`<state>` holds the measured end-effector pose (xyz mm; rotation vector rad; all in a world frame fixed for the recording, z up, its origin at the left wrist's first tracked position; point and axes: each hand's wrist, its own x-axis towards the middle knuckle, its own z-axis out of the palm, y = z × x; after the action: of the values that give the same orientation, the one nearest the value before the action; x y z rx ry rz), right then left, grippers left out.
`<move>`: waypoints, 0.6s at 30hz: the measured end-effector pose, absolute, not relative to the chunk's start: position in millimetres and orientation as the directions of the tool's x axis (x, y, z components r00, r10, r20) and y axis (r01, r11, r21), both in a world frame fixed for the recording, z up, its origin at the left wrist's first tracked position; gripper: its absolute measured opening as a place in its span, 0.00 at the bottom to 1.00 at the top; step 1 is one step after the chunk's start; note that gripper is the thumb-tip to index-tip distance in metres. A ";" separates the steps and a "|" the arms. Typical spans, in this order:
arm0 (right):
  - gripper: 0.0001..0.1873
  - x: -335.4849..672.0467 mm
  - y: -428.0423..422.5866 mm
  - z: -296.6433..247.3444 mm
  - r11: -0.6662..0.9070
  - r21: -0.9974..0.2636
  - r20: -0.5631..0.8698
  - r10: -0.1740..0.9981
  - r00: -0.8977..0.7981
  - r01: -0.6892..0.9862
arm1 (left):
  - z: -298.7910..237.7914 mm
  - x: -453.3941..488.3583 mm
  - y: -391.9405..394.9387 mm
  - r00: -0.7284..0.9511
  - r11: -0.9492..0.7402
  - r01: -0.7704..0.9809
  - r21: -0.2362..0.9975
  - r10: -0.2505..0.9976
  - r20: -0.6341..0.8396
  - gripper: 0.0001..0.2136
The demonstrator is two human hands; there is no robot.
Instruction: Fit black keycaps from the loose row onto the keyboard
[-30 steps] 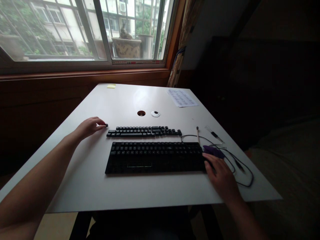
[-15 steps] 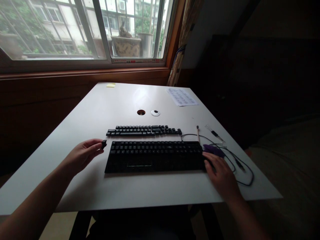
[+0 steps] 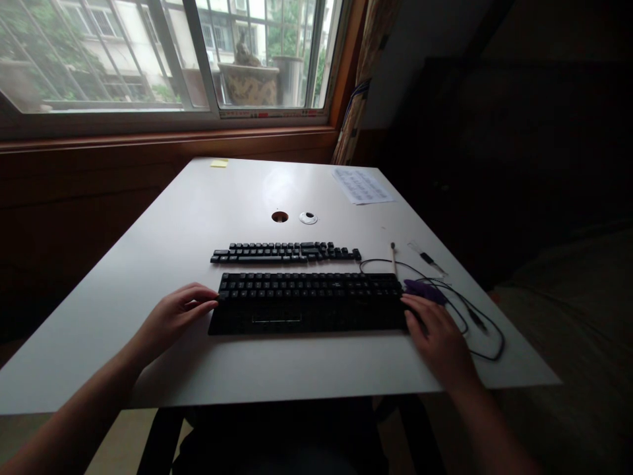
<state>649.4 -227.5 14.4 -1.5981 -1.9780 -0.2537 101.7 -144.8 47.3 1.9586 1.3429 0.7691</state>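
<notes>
A black keyboard lies across the white table in front of me. My left hand is at its left edge, fingertips pinched together against the top-left corner keys; the small black keycap they carried blends into the dark keyboard. My right hand lies flat with fingers apart on the keyboard's right end, holding nothing. Just beyond the keyboard, a strip of loose black keycaps lies in rows.
A purple object and a looped black cable lie by my right hand. Beyond them are a thin stick and a small tool. Farther back are a cable hole, its white cap, a printed sheet and a yellow note.
My left hand picked a black keycap from the left end of the loose rows and brought it toward me to the keyboard's top-left corner. My right hand stayed put.
</notes>
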 end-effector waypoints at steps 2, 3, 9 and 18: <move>0.17 649.5 -227.6 14.1 0.265 -0.206 0.541 0.833 -0.116 0.942 | 46.0 101.7 -146.3 0.323 -0.311 0.586 0.749 0.937 0.136 0.17; 0.17 649.4 -227.7 14.0 0.265 -0.206 0.542 0.832 -0.115 0.942 | 46.0 102.0 -147.3 0.329 -0.328 0.593 0.735 0.932 0.150 0.17; 0.16 647.9 -227.8 14.5 0.267 -0.199 0.541 0.832 -0.121 0.943 | 51.1 105.3 -151.7 0.367 -0.431 0.645 0.631 0.899 0.239 0.15; 0.16 648.9 -227.7 13.5 0.266 -0.198 0.534 0.836 -0.124 0.943 | 52.9 111.0 -152.7 0.468 -0.563 0.697 0.445 0.827 0.312 0.13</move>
<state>648.9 -227.7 13.5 -1.6019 -1.9911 -0.2535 111.0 -152.7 52.9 2.4636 1.3075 0.7341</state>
